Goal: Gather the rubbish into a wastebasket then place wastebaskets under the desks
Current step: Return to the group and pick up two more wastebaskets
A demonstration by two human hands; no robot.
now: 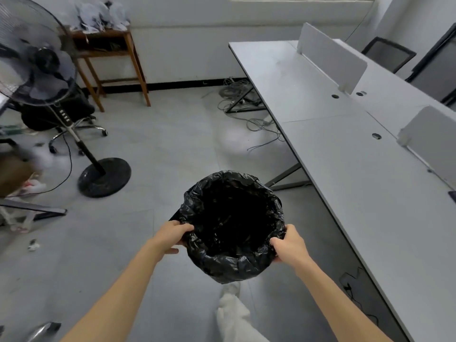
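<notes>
A wastebasket (232, 265) lined with a black plastic bag hangs in the air in front of me, its dark mouth facing up. My left hand (171, 236) grips its rim on the left side, thumb over the bag. My right hand (287, 244) grips the rim on the right side. The long grey desk (345, 154) runs along the right, its near edge just right of the basket. A small crumpled scrap of rubbish (33, 245) lies on the floor at the left. I cannot see what is inside the bag.
A standing fan (37, 60) with a round black base (104, 177) stands at the left. Behind it are a wooden side table (111, 50) and an office chair (81, 124). Loose cables (246, 107) lie under the desk's far end. Cardboard and litter (22, 178) sit at the far left.
</notes>
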